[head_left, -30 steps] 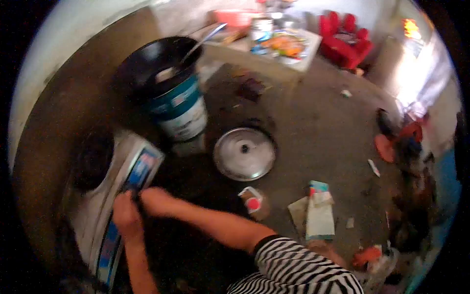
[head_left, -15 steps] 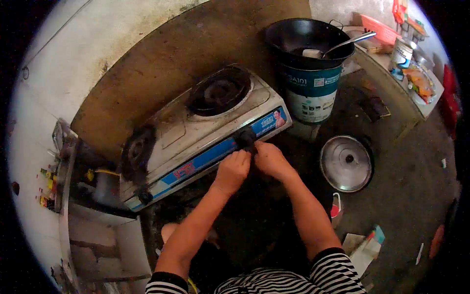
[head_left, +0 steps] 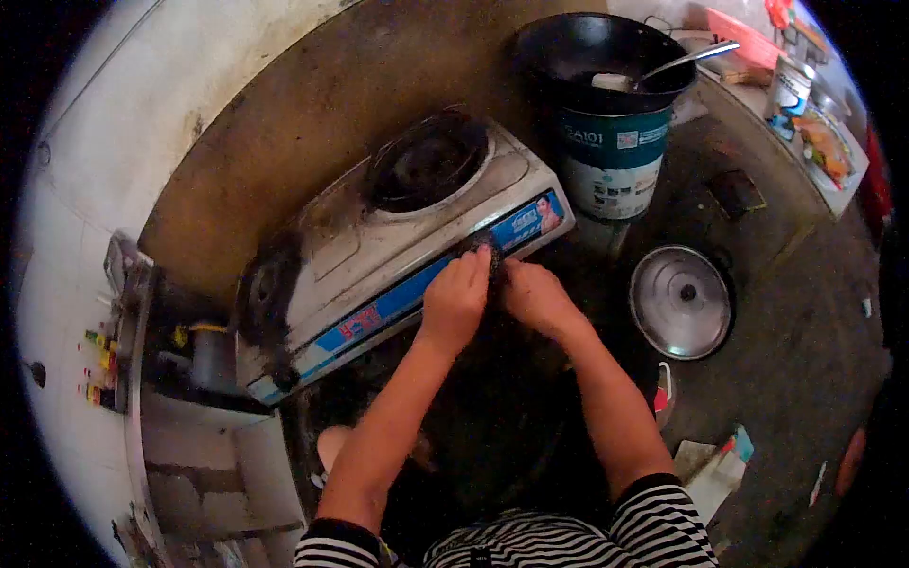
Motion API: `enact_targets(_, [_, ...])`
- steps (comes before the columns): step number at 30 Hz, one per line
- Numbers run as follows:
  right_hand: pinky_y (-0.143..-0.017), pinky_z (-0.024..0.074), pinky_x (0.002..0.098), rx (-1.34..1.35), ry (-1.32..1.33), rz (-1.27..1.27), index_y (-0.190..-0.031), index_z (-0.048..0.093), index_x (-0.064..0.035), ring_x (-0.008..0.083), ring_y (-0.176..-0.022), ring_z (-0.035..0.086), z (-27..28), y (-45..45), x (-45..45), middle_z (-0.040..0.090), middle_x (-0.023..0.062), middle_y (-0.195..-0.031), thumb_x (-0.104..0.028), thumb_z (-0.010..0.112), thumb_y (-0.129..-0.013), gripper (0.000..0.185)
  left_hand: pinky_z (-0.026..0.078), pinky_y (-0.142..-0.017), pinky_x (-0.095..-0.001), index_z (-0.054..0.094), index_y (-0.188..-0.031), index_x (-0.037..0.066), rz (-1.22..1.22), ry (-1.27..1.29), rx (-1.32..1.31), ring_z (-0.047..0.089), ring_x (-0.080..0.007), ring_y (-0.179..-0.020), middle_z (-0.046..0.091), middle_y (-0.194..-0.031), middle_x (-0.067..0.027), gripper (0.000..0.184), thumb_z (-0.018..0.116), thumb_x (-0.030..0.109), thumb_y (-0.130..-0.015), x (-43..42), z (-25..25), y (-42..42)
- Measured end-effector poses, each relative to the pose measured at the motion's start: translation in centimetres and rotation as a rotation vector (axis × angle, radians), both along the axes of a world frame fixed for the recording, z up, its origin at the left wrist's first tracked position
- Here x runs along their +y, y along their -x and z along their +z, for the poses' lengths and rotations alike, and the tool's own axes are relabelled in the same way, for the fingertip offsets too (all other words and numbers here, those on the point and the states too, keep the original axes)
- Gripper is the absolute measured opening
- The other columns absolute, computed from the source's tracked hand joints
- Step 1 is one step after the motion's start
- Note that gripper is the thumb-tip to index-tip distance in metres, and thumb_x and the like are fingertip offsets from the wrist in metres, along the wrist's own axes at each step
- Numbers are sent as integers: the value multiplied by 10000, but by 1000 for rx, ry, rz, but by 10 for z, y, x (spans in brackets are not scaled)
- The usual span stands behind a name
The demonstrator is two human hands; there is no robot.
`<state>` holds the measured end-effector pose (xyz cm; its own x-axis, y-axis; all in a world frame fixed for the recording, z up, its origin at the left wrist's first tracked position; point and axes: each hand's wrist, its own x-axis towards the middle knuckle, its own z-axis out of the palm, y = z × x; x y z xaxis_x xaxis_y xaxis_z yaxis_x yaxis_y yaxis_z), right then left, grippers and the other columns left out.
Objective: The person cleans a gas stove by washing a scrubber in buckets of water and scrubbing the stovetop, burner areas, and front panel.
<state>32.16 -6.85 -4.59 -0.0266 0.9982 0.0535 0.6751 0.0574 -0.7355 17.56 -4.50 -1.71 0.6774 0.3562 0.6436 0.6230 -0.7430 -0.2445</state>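
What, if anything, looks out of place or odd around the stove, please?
The wok sits on a bucket instead of a burner, and paper litter lies on the floor, which looks untidy around cooking equipment.

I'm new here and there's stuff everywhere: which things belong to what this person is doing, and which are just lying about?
Seemingly part of the job:
stove, with the left hand and right hand at its front
dark thing at the fingers (knob or pad, I can't tell)

Apparently just lying about:
black wok, atop the bucket
round metal lid
pink basket
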Motion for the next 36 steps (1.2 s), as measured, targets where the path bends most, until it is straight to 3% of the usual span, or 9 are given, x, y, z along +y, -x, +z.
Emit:
enact_targets(7, [-813,469,480,30,-48,-43,-961,585,-25,407,-943,587,4,-2,-2,627,221,-979,-100,473,-815,198,476,-569,-289,587,-1043,-33,12,-118,137,536,-198,-669,518,-763,-75,314,563,54,-742,-1,-3,0])
enact_targets(10, [-812,461,471,67,-54,-70,-968,592,-11,411,-931,580,6,-6,-6,622,236,-952,-88,470,-809,215,480,-573,-318,593,-988,-7,38,87,199,553,-224,-690,531,-782,-82,255,556,59,-744,-3,-40,6])
enact_targets(13, [-817,458,463,33,-47,-105,-963,603,-12,404,-928,581,10,-13,-8,623,236,-941,-79,468,-805,218,484,-589,-332,587,-946,19,213,353,122,564,-249,-715,533,-794,-86,205,558,66,-749,-25,-65,27])
enact_targets(21, [-774,481,488,-3,-97,-96,-960,574,-19,401,-864,613,8,-9,0,641,215,-902,-74,464,-801,201,483,-630,-334,571,-1116,5,-35,80,-75,558,-259,-739,550,-871,-96,366,560,9,-749,-18,-1,14])
enact_targets(30, [-769,478,483,-44,-69,-86,-929,574,-12,400,-870,606,16,-1,-2,636,221,-899,-88,474,-810,173,487,-611,-297,601,-1090,21,-41,46,-53,554,-208,-715,555,-851,-75,348,574,32,-744,-7,-18,-1])
enact_targets(33, [-789,459,472,-39,-72,-77,-950,590,-8,399,-905,587,3,-4,1,630,221,-909,-73,481,-809,190,490,-607,-312,612,-1056,43,26,162,3,566,-220,-728,547,-827,-77,310,584,33,-748,-12,-47,14])
enact_targets(36, [-785,462,467,-46,-65,-111,-950,593,-13,396,-902,588,-1,-5,2,632,215,-911,-79,484,-812,188,491,-611,-336,613,-1032,56,-1,259,-120,583,-239,-760,560,-846,-82,294,606,24,-740,-30,-49,28])
